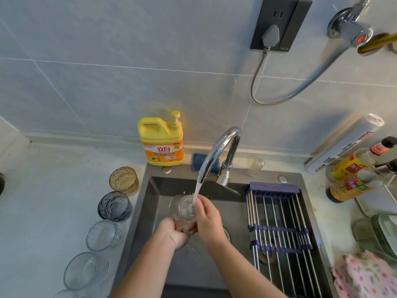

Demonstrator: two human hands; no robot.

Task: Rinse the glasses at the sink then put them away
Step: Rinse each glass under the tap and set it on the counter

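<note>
Clear glass point(183, 208) gripped by left hand point(178, 232), apparently right hand point(209, 220) too.

I count six glasses. One, the wet glass point(183, 208), is over the sink point(154, 190) in my two hands, left hand point(177, 233) and right hand point(209, 220). Five stand in a row left of the sink: one amber glass point(123, 179), one blue glass point(114, 206), one clear glass point(103, 235), a second clear glass point(86, 271), and one cut-off glass point(62, 294).

Behind the sink: one faucet point(217, 149), one yellow detergent bottle point(162, 140), one blue sponge point(197, 161), one small clear bottle point(256, 166).

Across the sink's right half: one roll-up rack point(279, 229).

Right of the sink: at least two sauce bottles point(349, 189), one boxed roll point(348, 143), one pink cloth point(365, 276).
</note>
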